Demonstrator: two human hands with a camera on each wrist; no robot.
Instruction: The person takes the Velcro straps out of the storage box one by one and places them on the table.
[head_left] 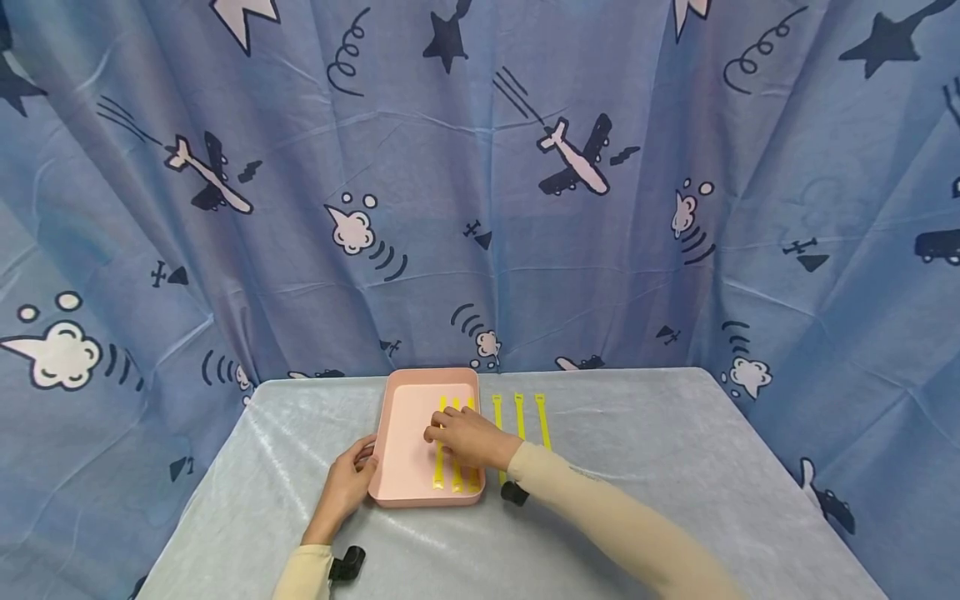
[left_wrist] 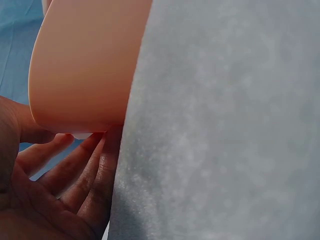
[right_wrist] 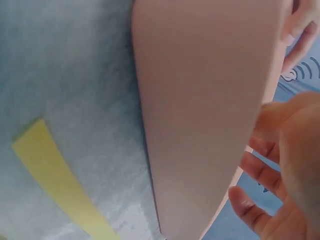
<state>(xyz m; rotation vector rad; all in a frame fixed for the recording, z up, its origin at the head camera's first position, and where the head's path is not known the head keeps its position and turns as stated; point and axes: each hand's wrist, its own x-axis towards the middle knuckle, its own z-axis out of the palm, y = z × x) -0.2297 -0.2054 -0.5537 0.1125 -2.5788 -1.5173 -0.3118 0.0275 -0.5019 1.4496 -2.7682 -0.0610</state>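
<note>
The left grip (head_left: pixel 348 482) rests, fingers relaxed, against the left side of the pink tray (head_left: pixel 405 450). The right grip (head_left: pixel 468 440), fingers loosely bent and apart, is over three yellow strips (head_left: pixel 457 478) inside the tray. Three further strips (head_left: pixel 519 417) lie on the worktop (head_left: pixel 637 483), just right of the tray.
</note>
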